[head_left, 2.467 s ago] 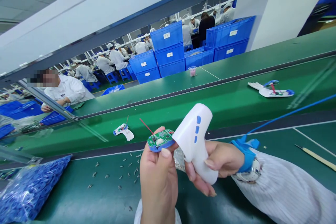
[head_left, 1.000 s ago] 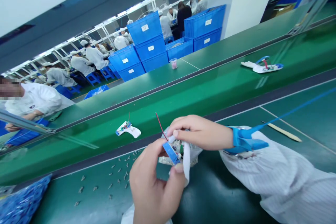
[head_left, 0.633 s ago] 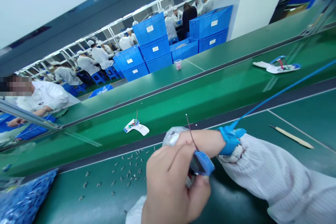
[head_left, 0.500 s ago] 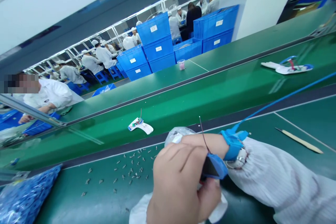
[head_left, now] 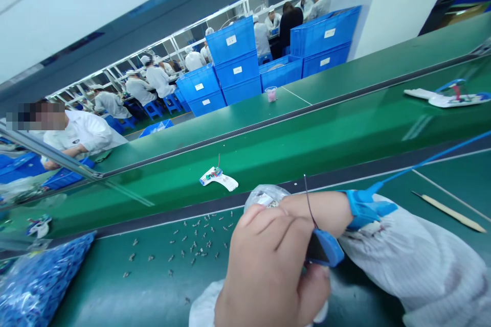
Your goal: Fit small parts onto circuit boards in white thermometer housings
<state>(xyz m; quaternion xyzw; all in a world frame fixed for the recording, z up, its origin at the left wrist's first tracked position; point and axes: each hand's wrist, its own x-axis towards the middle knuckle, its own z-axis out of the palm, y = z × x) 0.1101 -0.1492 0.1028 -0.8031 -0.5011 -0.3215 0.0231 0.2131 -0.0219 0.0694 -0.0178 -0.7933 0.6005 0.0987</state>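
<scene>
My left hand [head_left: 268, 271] is closed near the bottom middle, gripping a blue-rimmed part [head_left: 324, 249] with a thin dark wire [head_left: 309, 202] sticking up from it. A bit of white housing shows under the hand. My right hand [head_left: 307, 207] lies just behind the left one, mostly hidden; its fingers do not show. A blue wrist strap [head_left: 364, 206] with a blue cord [head_left: 433, 157] sits on that wrist. A clear plastic bag [head_left: 263, 196] of small parts lies right behind both hands.
Several small screws [head_left: 192, 245] are scattered on the green mat. A blue bag of parts [head_left: 34, 281] lies bottom left, a wooden stick [head_left: 448, 211] at right. Two part-built white units [head_left: 218, 178] [head_left: 448, 97] ride the green conveyor. Blue crates [head_left: 238, 61] and seated workers are beyond.
I brought the board and white housing together, then lowered them towards me. My left hand now covers most of the piece and the right hand has slid behind it. The view drifted left.
</scene>
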